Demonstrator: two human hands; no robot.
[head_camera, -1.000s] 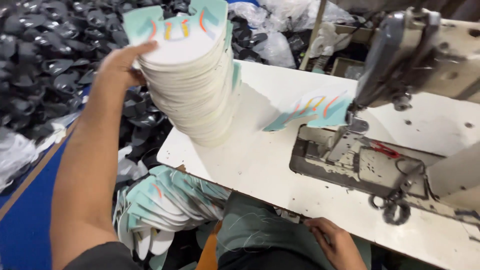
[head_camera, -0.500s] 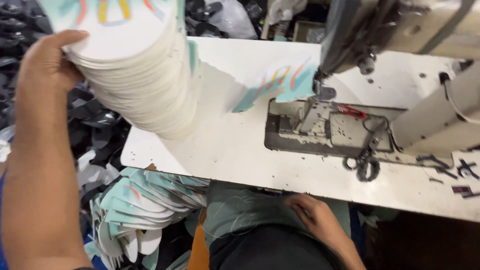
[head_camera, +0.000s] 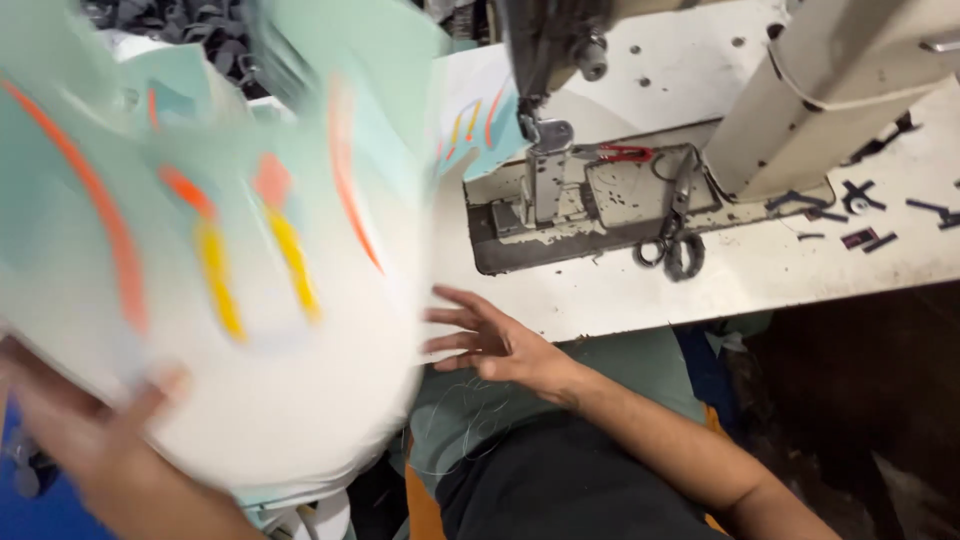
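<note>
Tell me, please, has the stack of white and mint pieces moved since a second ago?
Yes. The stack, held from below by the left hand, has come off the white sewing table toward the person's lap, near the open right hand.

1. Stack of cut pieces: matt, foam-like sheet, mint and white with orange and yellow printed stripes; blurred.
2. Sewing machine: cream painted metal, scuffed.
3. Needle plate under machine head: bare metal, worn, stained.
4. Scissors beside plate: dark metal.
5. Table top: white laminate, smooth, grubby.
</note>
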